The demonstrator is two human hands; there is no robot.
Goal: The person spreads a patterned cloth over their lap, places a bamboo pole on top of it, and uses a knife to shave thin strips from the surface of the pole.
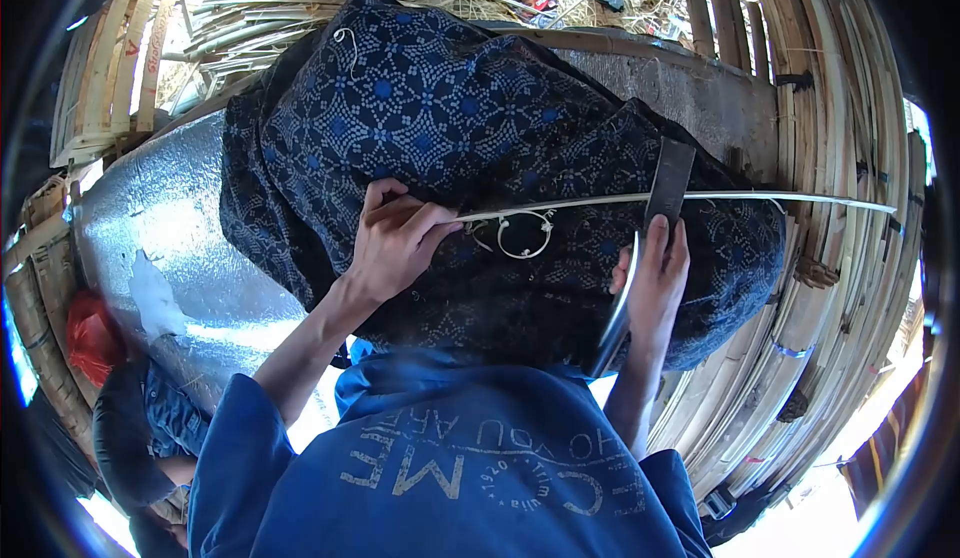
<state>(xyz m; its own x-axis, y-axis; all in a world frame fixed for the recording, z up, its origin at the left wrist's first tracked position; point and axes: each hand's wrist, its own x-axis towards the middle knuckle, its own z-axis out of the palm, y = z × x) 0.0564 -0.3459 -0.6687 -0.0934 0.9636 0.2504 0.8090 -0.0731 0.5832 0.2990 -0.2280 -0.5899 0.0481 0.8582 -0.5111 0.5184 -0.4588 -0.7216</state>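
My left hand (395, 243) pinches the near end of a long thin pale strip (570, 204), which runs right across a dark blue patterned cloth (420, 108) over my lap. At the right, my right hand (657, 273) is closed on a shiny metal blade (618, 308). Its fingertips touch the lower end of a flat dark piece (671, 178), which the strip crosses. Whether that piece belongs to the blade I cannot tell. Curled thin shavings (524, 235) lie on the cloth between my hands.
Bundles of split strips (800, 298) stand along the right side. A silvery foil sheet (190, 228) spreads at the left, near a red bag (93, 338). Part of another person (135, 428) shows at the lower left. Straw and slats (250, 28) lie at the top.
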